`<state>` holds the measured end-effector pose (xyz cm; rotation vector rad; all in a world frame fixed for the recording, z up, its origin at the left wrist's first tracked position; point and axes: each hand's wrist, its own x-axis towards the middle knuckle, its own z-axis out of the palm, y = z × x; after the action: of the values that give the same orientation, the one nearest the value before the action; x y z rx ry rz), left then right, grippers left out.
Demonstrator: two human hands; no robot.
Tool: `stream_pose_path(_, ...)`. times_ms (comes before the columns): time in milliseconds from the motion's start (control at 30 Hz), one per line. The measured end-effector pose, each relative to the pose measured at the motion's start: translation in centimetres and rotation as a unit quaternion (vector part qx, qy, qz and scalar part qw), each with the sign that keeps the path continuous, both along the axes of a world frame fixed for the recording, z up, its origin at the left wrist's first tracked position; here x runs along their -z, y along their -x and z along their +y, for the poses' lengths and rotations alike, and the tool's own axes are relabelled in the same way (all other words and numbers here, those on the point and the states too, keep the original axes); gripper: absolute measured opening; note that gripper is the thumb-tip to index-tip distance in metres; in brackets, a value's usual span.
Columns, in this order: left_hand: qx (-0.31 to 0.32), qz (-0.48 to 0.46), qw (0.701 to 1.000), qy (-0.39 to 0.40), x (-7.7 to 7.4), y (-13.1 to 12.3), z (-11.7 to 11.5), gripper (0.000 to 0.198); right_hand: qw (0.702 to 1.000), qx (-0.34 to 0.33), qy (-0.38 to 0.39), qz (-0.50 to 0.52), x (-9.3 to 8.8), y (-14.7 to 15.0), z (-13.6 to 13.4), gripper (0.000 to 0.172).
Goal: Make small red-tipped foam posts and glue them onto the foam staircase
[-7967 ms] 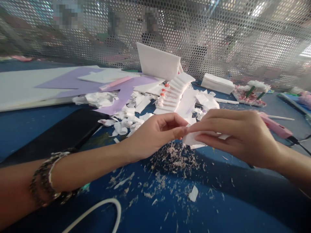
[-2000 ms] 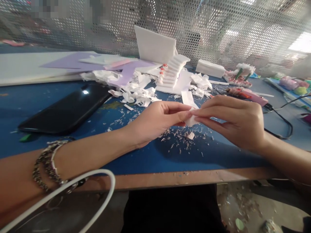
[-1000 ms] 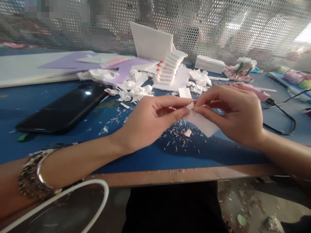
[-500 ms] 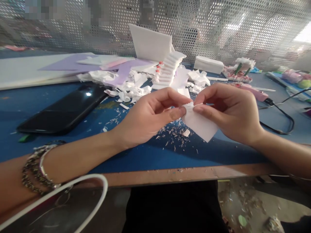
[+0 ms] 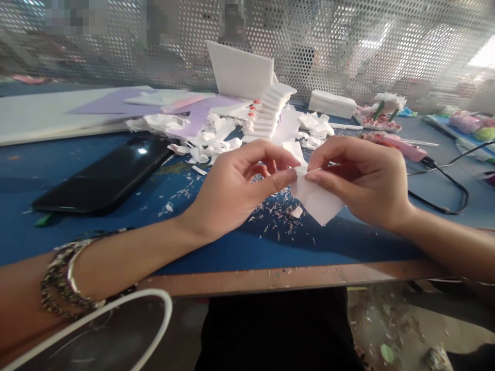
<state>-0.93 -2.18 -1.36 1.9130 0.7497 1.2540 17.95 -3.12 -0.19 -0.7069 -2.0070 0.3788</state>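
— Entry one, the hands?

— I log the left hand point(image 5: 235, 188) pinching the top edge of a white paper piece point(image 5: 319, 201) between thumb and forefinger. The right hand point(image 5: 365, 180) pinches the same edge just beside it, and the fingertips of the two nearly meet. Both hands grip the paper.

— Where is the paper?

— It is held in the air above the blue desk point(image 5: 240, 247), on the near side of the white paper staircase point(image 5: 270, 108). Its free corner hangs down over a scatter of paper shavings point(image 5: 278, 219).

— Other items?

— I list them by the staircase:
- Black phone point(image 5: 104, 175): flat on the desk, to its left and nearer me.
- Purple sheet point(image 5: 112, 105): to its left, on a white board.
- Torn white scraps point(image 5: 209, 147): just beside its left foot.
- Pink glue gun point(image 5: 402, 147): to its right, behind the right hand, with a black cord trailing off.
- Beaded bracelets point(image 5: 65, 281): on the left wrist.
- White cable point(image 5: 127, 314): at the desk's near edge, well apart from the staircase.
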Motion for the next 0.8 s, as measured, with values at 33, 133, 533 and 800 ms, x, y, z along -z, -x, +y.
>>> stream_pose_path(33, -0.002, 0.004, 1.000, -0.004, -0.02, 0.01, -0.08, 0.007, 1.000, -0.002, -0.002, 0.000, 0.01, -0.01, 0.02, 0.014)
stream_pose_path(133, 0.012, 0.002, 1.000, -0.010, -0.06, -0.10, -0.27, 0.008, 1.000, -0.009, -0.002, 0.000, 0.03, -0.04, 0.08, 0.013)
stream_pose_path(533, 0.075, 0.025, 0.997, -0.005, -0.52, -0.11, -0.73, 0.006, 0.997, -0.054, 0.054, 0.016, 0.22, 0.08, 0.32, 0.021)
stream_pose_path(800, 0.046, -0.005, 0.995, 0.083, -0.61, -0.33, 0.04, 0.012, 0.994, -0.059, -0.076, -0.043, -0.40, -0.67, 0.18, 0.026)
